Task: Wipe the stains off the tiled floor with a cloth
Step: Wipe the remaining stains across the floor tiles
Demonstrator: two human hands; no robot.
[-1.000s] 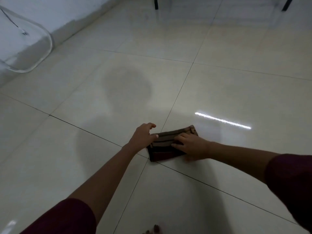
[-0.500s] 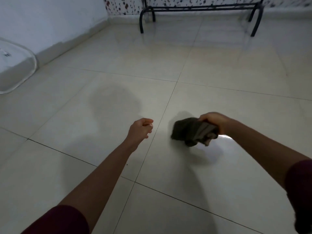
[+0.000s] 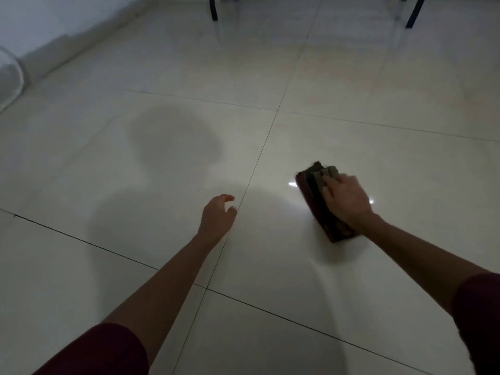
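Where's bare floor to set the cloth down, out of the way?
Bare tile lies left of the left hand, toward the wall, and ahead of the cloth up to the black frame legs. The only busy spot is under the right hand, which presses the cloth.

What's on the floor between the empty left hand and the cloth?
Only bare glossy tile: the head view shows a dark grout line and a light glint between the left hand and the cloth.
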